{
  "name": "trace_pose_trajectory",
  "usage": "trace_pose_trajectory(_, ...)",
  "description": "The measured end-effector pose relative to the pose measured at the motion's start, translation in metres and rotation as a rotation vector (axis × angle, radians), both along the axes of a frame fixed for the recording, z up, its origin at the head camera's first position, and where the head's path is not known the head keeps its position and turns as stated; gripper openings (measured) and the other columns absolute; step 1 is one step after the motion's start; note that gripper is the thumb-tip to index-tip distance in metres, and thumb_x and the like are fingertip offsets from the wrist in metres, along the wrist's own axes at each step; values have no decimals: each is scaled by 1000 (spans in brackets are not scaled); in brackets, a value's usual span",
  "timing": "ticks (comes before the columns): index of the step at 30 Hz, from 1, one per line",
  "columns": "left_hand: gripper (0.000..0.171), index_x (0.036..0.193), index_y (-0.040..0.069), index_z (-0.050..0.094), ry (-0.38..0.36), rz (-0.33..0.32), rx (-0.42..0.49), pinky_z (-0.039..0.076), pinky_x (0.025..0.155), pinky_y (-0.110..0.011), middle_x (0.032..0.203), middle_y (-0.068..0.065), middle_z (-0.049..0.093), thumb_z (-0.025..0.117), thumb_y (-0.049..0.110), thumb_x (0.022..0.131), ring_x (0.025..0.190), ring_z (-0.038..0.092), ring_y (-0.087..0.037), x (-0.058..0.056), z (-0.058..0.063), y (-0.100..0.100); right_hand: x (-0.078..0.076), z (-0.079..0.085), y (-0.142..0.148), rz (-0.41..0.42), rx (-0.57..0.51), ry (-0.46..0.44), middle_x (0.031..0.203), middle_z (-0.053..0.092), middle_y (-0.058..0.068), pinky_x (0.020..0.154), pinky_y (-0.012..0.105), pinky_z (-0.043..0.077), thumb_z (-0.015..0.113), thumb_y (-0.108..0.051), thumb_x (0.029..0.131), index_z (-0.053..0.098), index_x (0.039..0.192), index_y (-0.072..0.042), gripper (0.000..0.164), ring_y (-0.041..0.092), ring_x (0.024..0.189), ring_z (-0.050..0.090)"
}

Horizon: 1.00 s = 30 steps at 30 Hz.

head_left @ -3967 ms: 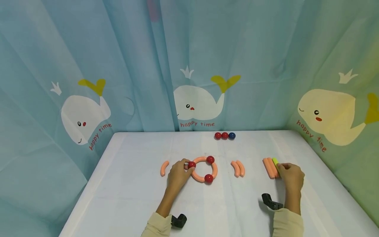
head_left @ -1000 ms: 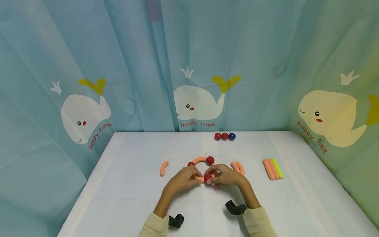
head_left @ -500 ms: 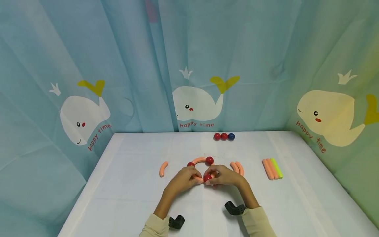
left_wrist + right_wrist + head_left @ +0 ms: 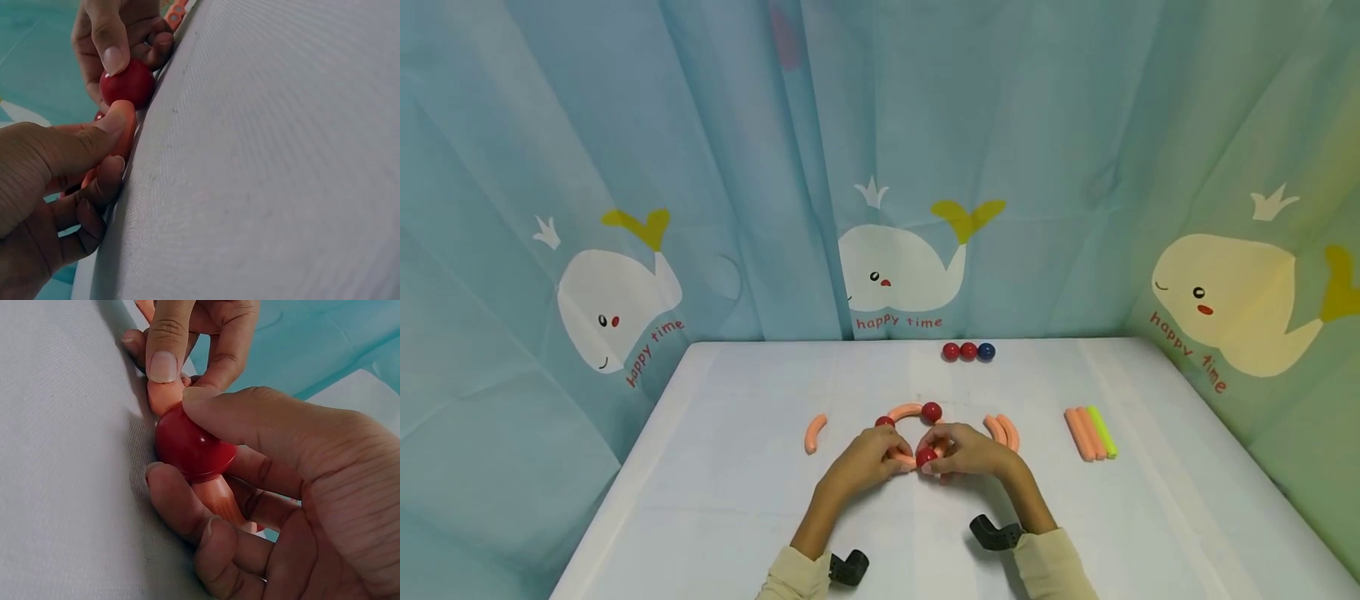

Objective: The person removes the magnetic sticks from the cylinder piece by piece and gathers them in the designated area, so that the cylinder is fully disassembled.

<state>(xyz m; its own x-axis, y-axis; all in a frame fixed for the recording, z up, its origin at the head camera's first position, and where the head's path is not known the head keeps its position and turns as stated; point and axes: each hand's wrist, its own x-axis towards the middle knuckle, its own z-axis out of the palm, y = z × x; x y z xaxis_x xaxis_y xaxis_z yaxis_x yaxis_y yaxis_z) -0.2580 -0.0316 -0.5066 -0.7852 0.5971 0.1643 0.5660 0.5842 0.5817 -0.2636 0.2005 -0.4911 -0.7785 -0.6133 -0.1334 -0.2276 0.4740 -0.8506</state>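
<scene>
**Ball and curved piece in hand at one joint of a ring**

Clasped in the right hand [image 4: 973,451], with thumb on one side and a curled finger on the other: the near red ball [image 4: 195,442], low at the table [image 4: 737,383]. Pinched between thumb and fingers of the left hand [image 4: 867,458]: the near curved piece [image 4: 165,399], with its end apparently touching that ball. Meeting the ball's other side, close among the right fingers: the right-side curved piece [image 4: 219,495], impossible to tell whether gripped too. Sitting mid-table as parts of the same ring, partly hidden by the hands: the left red ball [image 4: 885,421], the far red ball [image 4: 932,412] and the far curved piece [image 4: 905,410].

By the look of things, light throughout, easily managed with a fingertip pinch. Probably stiff, plastic-like in the curved pieces; hard, smooth and glossy in the ball, hence likely slippery and prone to roll. Not fragile in appearance; more liable to part at a joint than to break. Possibly magnetic, judging from pale dots on orange ends [image 4: 175,15] in the left wrist view, though not certain.

Best to hold the ball across its widest part, from opposite sides, keeping fingertips off the contact spots. Better to take a curved piece crosswise near the joint, for steady aim; riskier to hold at the far end, with more chance of twisting
</scene>
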Motion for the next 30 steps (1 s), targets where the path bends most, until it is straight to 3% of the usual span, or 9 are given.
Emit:
trace_pose_trajectory(16,12,98,15,76,-29,-35,-40,48,77,-17,95,9,65,73,21,88,86,55,0,-4,2,-8,-1,1,2,4,22,35,88,66,4,63,25,54,73,-22,88,64,110,-6,29,12,67,65)
trace_pose_trajectory(24,16,95,15,78,2,-69,-1,48,79,-17,94,9,67,71,28,89,87,57,1,-3,3,-9,0,3,1,8,23,38,85,66,4,62,25,54,73,-23,88,64,112,-4,32,16,66,66)
trace_pose_trajectory(30,12,88,11,76,76,-64,-4,48,73,-19,89,5,66,68,20,92,81,57,-2,-3,2,-9,0,6,0,-34,25,77,83,66,6,56,23,50,69,-22,91,66,110,-3,27,14,59,65)
